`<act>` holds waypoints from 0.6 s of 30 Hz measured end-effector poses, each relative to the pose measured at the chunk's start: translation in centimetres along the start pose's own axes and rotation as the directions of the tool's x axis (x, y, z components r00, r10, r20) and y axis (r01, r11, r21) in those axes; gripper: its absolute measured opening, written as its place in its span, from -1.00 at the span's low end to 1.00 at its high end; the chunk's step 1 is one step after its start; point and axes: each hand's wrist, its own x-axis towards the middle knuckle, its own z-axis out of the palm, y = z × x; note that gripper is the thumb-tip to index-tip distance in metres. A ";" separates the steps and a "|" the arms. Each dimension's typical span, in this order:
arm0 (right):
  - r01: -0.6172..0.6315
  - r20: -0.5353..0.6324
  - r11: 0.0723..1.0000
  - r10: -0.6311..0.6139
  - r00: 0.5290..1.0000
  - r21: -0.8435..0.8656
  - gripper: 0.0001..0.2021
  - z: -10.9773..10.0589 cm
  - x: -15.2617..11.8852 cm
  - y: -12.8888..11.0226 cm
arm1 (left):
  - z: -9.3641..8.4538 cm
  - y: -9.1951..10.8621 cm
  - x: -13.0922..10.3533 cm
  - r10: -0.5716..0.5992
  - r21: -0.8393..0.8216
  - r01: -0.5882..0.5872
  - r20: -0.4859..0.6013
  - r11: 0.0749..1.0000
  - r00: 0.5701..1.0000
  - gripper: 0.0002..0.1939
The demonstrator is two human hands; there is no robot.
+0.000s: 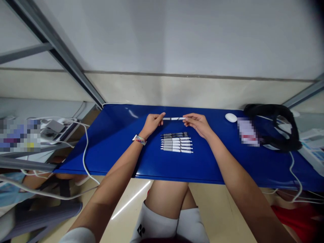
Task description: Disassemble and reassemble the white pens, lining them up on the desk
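Note:
A white and grey pen (174, 118) lies level between my two hands, just above the far half of the blue table. My left hand (153, 123) pinches its left end between thumb and fingers. At the right end, the fingertips of my right hand (198, 123) close on the pen. Nearer to me, several pens (177, 145) lie side by side in a neat stack of rows, their tips pointing left. The farthest ones are dark, the others white and grey. A colourful band circles my left wrist.
On the blue table (108, 145), a white mouse (231, 117) and a black strapped headset (275, 128) sit to the right, beside a blurred-out item. White cables (86, 152) hang over both sides. Grey metal posts (73, 67) rise at the left and right; a wall stands behind.

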 end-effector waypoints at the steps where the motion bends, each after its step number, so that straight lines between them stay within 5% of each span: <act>1: -0.007 -0.008 1.000 0.007 1.000 -0.003 -0.63 0.0 0.0 0.0 | 0.0 0.0 0.0 0.019 -0.026 -0.019 0.000 0.999 1.000 -0.36; 4: -0.016 -0.043 1.000 0.016 0.999 0.004 -0.63 0.2 0.1 0.0 | 0.1 -0.2 0.2 0.064 -0.178 -0.060 0.018 0.982 0.998 -0.63; 10: -0.009 -0.050 1.000 0.010 0.999 0.025 -0.61 0.6 0.5 0.5 | 0.2 -0.9 0.5 0.109 -0.293 -0.090 0.049 0.952 0.993 -0.54; 13: -0.012 -0.060 1.000 0.013 0.998 0.028 -0.61 0.5 0.7 0.9 | 0.2 -1.0 0.5 0.130 -0.275 -0.110 0.055 0.955 0.990 -0.29; 18: -0.004 -0.053 0.999 0.006 0.999 0.048 -0.62 0.3 0.8 1.2 | 0.2 -1.0 0.4 0.092 -0.269 -0.055 0.128 0.962 0.987 -0.50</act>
